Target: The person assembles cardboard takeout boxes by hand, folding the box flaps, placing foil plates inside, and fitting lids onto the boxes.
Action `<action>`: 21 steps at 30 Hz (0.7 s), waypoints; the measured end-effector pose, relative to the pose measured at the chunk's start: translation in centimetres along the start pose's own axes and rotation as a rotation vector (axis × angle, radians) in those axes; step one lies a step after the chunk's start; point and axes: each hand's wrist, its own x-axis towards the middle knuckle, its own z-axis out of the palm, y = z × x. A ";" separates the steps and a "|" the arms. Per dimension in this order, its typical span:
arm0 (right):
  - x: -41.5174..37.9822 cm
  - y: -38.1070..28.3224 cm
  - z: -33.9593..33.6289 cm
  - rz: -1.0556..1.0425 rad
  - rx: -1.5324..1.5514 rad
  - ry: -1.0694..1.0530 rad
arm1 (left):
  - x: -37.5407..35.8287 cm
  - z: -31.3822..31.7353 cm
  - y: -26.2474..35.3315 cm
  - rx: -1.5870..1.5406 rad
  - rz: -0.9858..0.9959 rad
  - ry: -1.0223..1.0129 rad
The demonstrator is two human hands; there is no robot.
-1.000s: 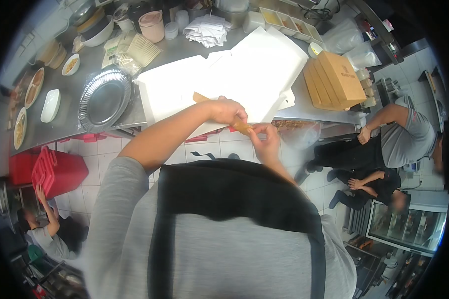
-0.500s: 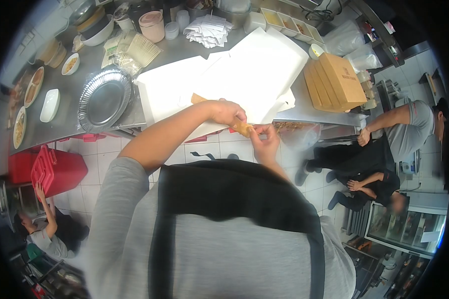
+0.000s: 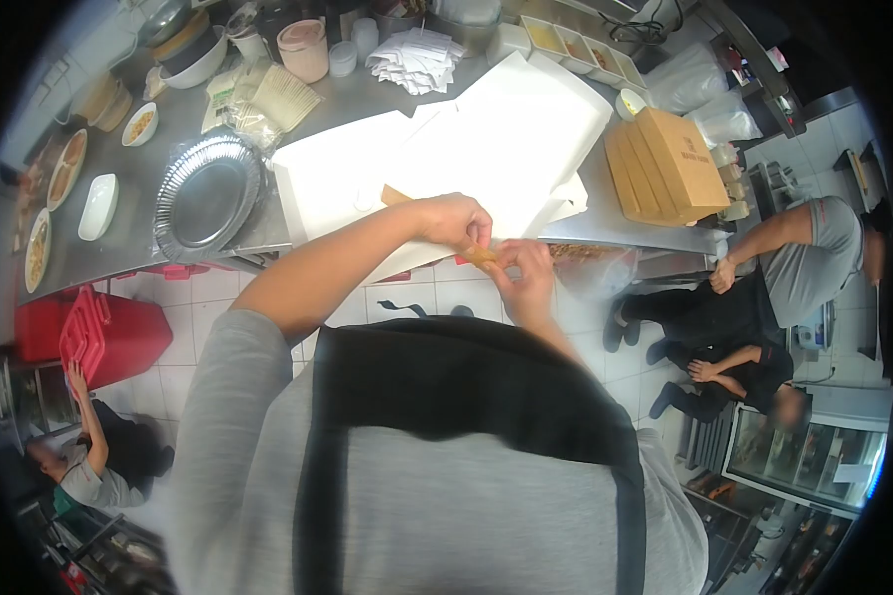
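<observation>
A narrow tan-brown strip [image 3: 480, 255], which may be tape or paper, runs between my hands above the near edge of a white sheet or opened white carton [image 3: 357, 164]. My left hand [image 3: 450, 218] pinches the strip's left end with bent fingers. Holding its other end, my right hand [image 3: 528, 276] has thumb and fingertips pressed together. Beyond my left wrist, another flat brown piece [image 3: 394, 194] lies on the white surface; whether it joins the strip is hidden by my hand.
Left of the white carton lies a wrapped foil tray [image 3: 208, 193]. Brown boxes [image 3: 675, 164] stand at the right, and folded white papers [image 3: 414, 59] at the back. A red bin [image 3: 119, 337] is below left. Co-workers [image 3: 814, 258] are at the right, another person [image 3: 99, 466] at the left.
My right hand has turned, its fingers curling more over the strip, and less of the strip shows. My left hand has shifted slightly. The co-worker at the left has lowered their head.
</observation>
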 end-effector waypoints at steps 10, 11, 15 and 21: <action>0.4 -0.8 0.0 0.108 -0.102 -0.078 | -1.1 2.1 1.4 0.356 0.116 0.325; 0.5 -0.9 0.0 0.100 -0.102 -0.079 | -1.1 2.1 1.4 0.330 0.114 0.333; 0.7 -1.1 0.4 0.099 -0.089 -0.086 | -1.0 2.4 1.4 0.412 0.080 0.385; 0.6 1.3 -1.0 0.247 0.061 -0.075 | -1.5 3.2 0.2 0.433 0.105 0.439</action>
